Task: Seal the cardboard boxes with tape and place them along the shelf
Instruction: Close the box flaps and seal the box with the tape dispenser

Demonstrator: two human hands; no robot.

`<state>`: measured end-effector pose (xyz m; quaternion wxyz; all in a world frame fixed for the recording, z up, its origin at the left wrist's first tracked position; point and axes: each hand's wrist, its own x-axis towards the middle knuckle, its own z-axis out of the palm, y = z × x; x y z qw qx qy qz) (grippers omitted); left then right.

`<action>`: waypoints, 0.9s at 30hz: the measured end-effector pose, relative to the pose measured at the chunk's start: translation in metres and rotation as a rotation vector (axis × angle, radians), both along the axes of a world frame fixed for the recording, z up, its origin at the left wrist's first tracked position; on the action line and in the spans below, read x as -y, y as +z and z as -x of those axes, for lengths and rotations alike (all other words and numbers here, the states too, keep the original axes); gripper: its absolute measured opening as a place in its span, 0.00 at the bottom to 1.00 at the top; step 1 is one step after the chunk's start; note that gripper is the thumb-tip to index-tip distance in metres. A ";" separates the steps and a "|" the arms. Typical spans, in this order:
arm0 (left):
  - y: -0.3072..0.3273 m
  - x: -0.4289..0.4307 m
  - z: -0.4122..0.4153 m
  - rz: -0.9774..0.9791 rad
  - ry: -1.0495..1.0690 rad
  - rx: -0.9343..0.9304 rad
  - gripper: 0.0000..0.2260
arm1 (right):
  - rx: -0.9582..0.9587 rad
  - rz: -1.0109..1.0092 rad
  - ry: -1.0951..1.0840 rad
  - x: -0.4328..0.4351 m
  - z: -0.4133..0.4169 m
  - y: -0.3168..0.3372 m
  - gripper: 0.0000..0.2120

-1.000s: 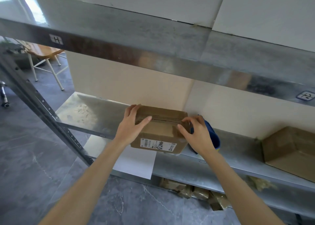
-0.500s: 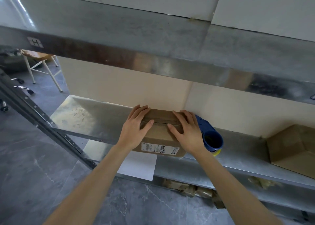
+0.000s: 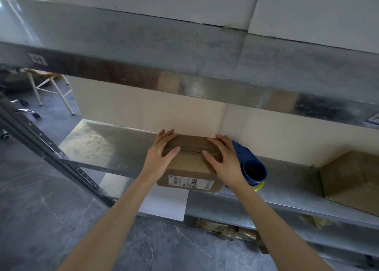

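Cardboard box (image 3: 190, 166), flaps meeting at top seam, white front label (image 3: 189, 183), left hand (image 3: 162, 154), right hand (image 3: 224, 161) spread flat atop

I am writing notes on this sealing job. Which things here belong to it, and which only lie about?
For the job: labelled cardboard box, left hand and right hand flat on it; blue tape dispenser; second cardboard box; metal shelf.
Lying about: white paper sheet; chair; brown packets below.

Bare left hand (image 3: 159, 153) and bare right hand (image 3: 224, 162) are seen; forearms are uncovered, nails cut short.
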<state>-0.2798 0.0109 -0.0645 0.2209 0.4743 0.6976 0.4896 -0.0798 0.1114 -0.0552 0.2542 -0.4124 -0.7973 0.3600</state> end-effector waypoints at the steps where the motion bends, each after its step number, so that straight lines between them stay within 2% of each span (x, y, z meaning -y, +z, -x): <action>1: -0.001 0.001 0.000 -0.005 -0.003 -0.002 0.17 | -0.007 0.002 0.003 0.001 0.000 0.000 0.20; 3: -0.002 0.002 0.000 -0.014 -0.002 -0.051 0.17 | -0.045 0.004 0.011 0.003 -0.001 0.001 0.20; 6: -0.005 0.004 -0.001 -0.041 -0.019 -0.309 0.20 | -0.073 -0.075 0.026 0.007 -0.003 0.001 0.22; 10: -0.004 0.007 0.000 -0.039 -0.070 -0.545 0.24 | 0.098 -0.230 0.095 0.007 -0.003 0.001 0.27; 18: 0.000 0.010 0.000 0.012 -0.109 -0.643 0.23 | 0.162 -0.337 0.132 0.009 -0.003 0.002 0.26; 23: 0.003 0.010 0.000 0.027 -0.144 -0.726 0.25 | 0.415 -0.408 0.230 0.006 -0.003 0.006 0.30; 27: 0.002 0.007 0.002 0.050 -0.171 -0.694 0.26 | 0.502 -0.368 0.306 -0.001 -0.003 0.007 0.31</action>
